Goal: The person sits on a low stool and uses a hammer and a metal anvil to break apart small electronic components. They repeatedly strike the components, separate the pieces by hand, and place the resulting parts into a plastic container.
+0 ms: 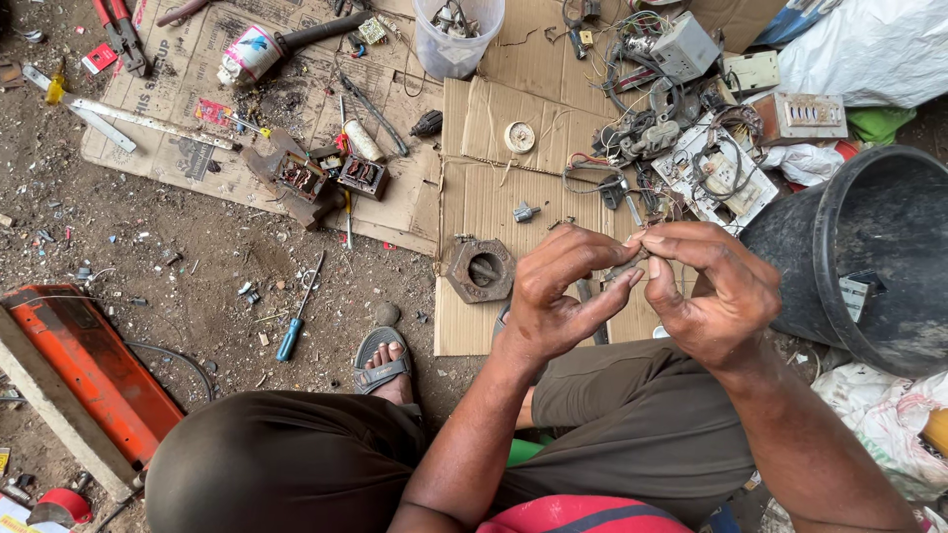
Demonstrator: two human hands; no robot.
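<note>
Olive-brown trousers [632, 434], grey sandal [380, 357], bare forearms.

Crowded ground ahead, open dirt to the left

Both hands, left hand [553, 301] and right hand [706, 296], meet over flattened cardboard [484, 202], where the only bare patch lies between the octagonal metal block [481, 269] and the small metal bit [524, 210]. Beyond that, a tangle of wires and switch plates [691, 158] bars the way, and the black bucket [864, 257] walls off the right. To the left, past the sandalled foot [383, 363], the dirt floor [178, 266] is freer, with only the blue-handled screwdriver [296, 321] and scattered scraps, until the orange metal case [84, 365].
</note>
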